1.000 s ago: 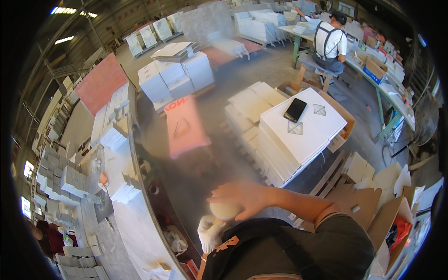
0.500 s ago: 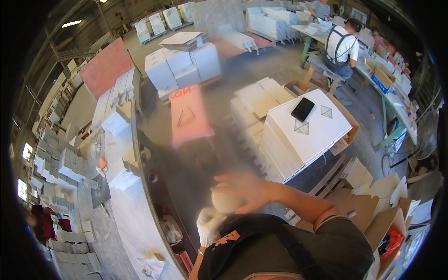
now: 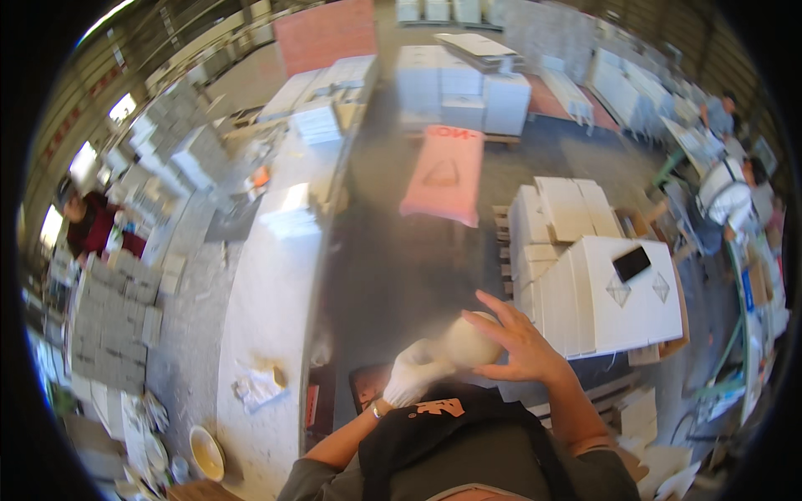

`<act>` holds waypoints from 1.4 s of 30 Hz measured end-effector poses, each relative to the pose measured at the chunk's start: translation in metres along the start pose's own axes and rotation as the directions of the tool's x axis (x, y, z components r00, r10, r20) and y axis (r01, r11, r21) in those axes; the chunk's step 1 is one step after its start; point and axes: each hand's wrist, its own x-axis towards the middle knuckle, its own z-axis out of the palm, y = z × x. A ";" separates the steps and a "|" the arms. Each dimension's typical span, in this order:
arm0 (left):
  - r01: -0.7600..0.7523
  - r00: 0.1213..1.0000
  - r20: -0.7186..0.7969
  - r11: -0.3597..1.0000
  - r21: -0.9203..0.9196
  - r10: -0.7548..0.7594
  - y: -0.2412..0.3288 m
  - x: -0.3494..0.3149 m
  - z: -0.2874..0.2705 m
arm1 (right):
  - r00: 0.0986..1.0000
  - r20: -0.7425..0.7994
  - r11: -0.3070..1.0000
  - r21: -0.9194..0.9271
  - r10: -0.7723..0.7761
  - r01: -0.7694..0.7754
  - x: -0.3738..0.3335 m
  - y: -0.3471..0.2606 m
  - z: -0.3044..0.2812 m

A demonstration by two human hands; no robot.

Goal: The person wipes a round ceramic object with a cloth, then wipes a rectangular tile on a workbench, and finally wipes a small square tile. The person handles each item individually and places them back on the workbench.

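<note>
In front of my chest is a round, smooth, cream-coloured object (image 3: 469,341), blurred, so I cannot make out its kind. My left hand (image 3: 413,373), in a white knitted glove, is closed on its left side. At its right side is my bare right hand (image 3: 525,349), fingers spread and curved around it; whether the fingertips touch it is unclear.
To my left runs a long pale workbench (image 3: 263,334) with a white cloth (image 3: 259,386) and small stacks of tiles (image 3: 292,209). Stacked white cartons (image 3: 626,292) bearing a black phone (image 3: 631,264) stand right. Ahead is a pink-covered stand (image 3: 443,175). Co-workers are at both sides.
The view has turned left, bringing more of the workbench and a co-worker into sight. My right hand has gone from lying over the round object to standing at its right side, fingers more spread.
</note>
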 end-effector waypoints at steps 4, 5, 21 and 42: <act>0.134 0.989 -0.064 0.990 0.040 -0.131 -0.002 0.004 0.002 | 0.999 -0.011 0.999 0.007 0.032 -0.032 0.002 0.001 0.019; 0.133 0.987 -0.106 0.981 0.145 -0.118 -0.002 0.006 0.002 | 0.995 -0.073 0.997 -0.030 0.067 -0.069 0.001 -0.001 0.025; -0.024 0.997 -0.069 0.998 0.065 0.029 -0.015 0.012 0.000 | 0.990 -0.138 1.000 -0.002 0.014 -0.014 0.003 0.017 0.044; -0.088 0.987 -0.130 0.996 0.020 0.090 0.012 -0.011 0.009 | 0.958 -0.276 0.976 -0.174 0.078 -0.130 0.002 -0.006 0.066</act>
